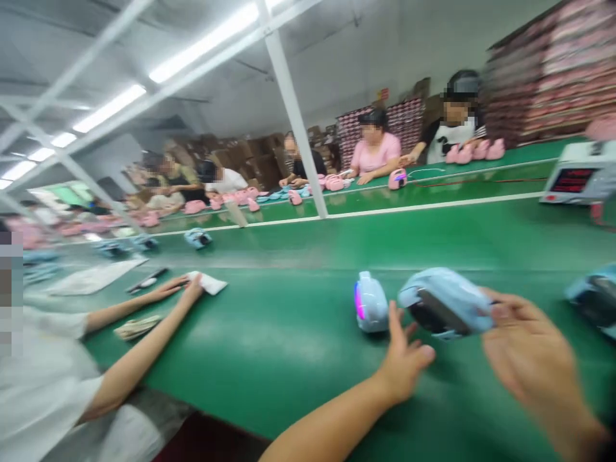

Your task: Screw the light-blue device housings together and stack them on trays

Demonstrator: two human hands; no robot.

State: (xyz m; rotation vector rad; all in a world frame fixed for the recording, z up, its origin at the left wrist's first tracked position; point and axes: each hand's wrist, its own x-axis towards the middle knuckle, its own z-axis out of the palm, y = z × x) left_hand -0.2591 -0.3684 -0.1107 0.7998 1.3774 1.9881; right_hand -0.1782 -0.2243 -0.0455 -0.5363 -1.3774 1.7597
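My right hand (534, 346) grips the end of a light-blue plastic device (447, 298) with a dark panel, held tilted above the green bench. My left hand (407, 356) is beside it, fingers spread and holding nothing. The left fingertips are close to a second light-blue device (373, 305), which stands on the bench with a pink-purple glow along its left side. Whether those fingertips touch it, I cannot tell. At the right edge lies another blue device (597, 298) with a dark front, blurred.
A co-worker's hands (190, 289) on the left hold a white cloth (212, 283). Several blue devices (198, 238) sit farther along the bench (289, 372). A white instrument (577, 176) with a red display stands at the back right. A metal post (296, 115) rises behind; people sit beyond.
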